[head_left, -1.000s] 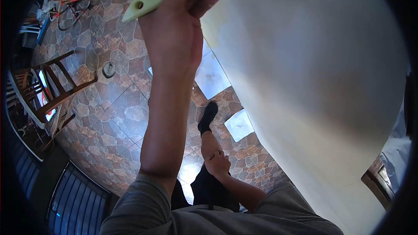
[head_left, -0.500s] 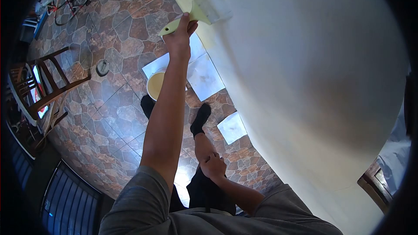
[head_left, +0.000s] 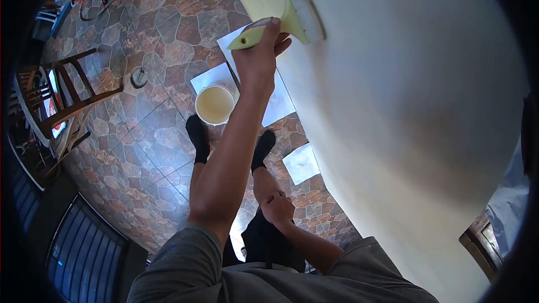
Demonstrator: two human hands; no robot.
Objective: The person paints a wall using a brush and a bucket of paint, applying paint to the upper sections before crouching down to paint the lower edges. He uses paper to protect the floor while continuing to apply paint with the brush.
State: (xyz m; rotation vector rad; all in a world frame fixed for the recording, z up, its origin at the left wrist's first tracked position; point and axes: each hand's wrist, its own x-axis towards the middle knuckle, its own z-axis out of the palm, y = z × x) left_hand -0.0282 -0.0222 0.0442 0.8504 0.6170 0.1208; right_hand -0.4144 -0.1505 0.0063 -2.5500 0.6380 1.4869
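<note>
Left hand (head_left: 257,62) closed round the paintbrush (head_left: 289,22); bristles (head_left: 308,21) lie beyond the fingers, to that hand's right, long axis running crosswise toward the wall (head_left: 393,106). Contact unclear. Right hand (head_left: 278,209), farther off, rests on a leg (head_left: 265,184); grip untellable.

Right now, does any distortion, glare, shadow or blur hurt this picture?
Head view: curved, fisheye-like distortion with black corners; head view: white glare on the stone-patterned floor low in the frame; head view: a soft dark patch, likely shadow, across the wall; head view: no strong blur on the paintbrush, its outline legible.
</note>
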